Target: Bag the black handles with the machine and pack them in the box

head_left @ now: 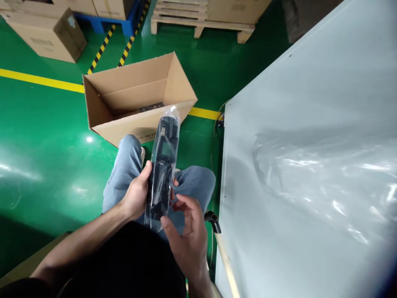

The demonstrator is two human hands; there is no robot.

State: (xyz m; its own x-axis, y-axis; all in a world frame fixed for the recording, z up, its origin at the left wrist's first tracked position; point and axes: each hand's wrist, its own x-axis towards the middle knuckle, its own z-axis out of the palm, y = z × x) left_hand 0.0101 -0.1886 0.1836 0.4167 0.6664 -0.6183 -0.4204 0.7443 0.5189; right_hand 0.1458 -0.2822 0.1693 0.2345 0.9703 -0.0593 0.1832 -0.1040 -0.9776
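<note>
My left hand (136, 194) is closed around the bagged black device (163, 165), fingers behind its left edge and thumb across the front. I hold it upright over my knees, its top tilted slightly to the right. The clear bag runs past the device at both ends, and the upper end is crumpled and loose. My right hand (186, 231) sits just below and to the right, loosely cupped and not clamped on anything. Its thumb tip meets the bag's lower edge, and its fingers curl beside the device's right side.

Straight ahead, an open cardboard box (136, 99) stands on the green floor (46, 157) just past my knees, flaps spread and near wall facing me. Something dark lies at its bottom. To my right the pale table (310, 82) has its long edge running close beside my right knee, with a sheet of clear plastic (325, 174) lying on it. A black handle (212, 219) juts out near that edge, just beside my right hand. The floor to my left is wide, crossed by a yellow line (37, 80). Farther off are a closed carton (46, 35) and a wooden pallet (201, 20).

Small print runs along the open box's near wall, and the closed carton carries print and a label. All of it is too blurred to read.
</note>
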